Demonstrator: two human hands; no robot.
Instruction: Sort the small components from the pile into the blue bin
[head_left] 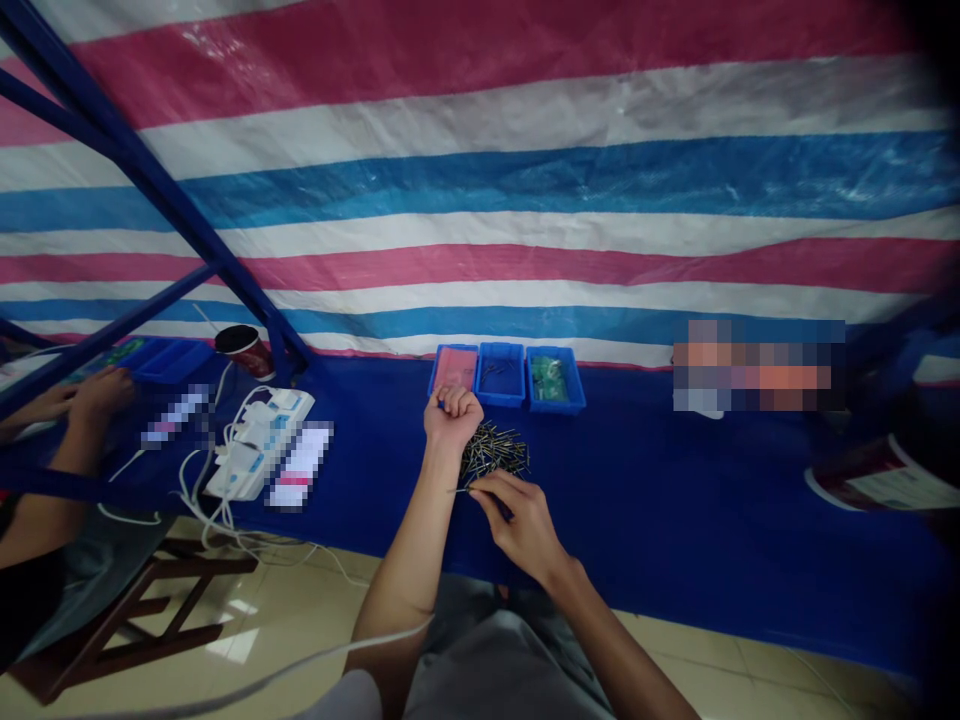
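Observation:
My left hand [453, 415] is turned up with its fingers curled in, at the front edge of a blue tray with pink packets [456, 367]. Whatever those fingers hold, if anything, is hidden. Between finger and thumb, my right hand [521, 515] pinches a thin metal piece [458, 491], like a screw or nail, which points left towards my left forearm. Just beyond it lies a pile of similar metal pieces [495, 450] on the blue table. A middle blue tray [512, 400] holds a few thin pieces. Clear and green packets [551, 380] lie in the right tray.
Left of me are a white power strip [262, 440] with tangled cables, a blurred-out phone [300, 467], a cup [247, 350] and a blue metal frame [150, 180]. Another person's hand [101, 395] works beyond the frame. A tub [877, 475] stands at the right.

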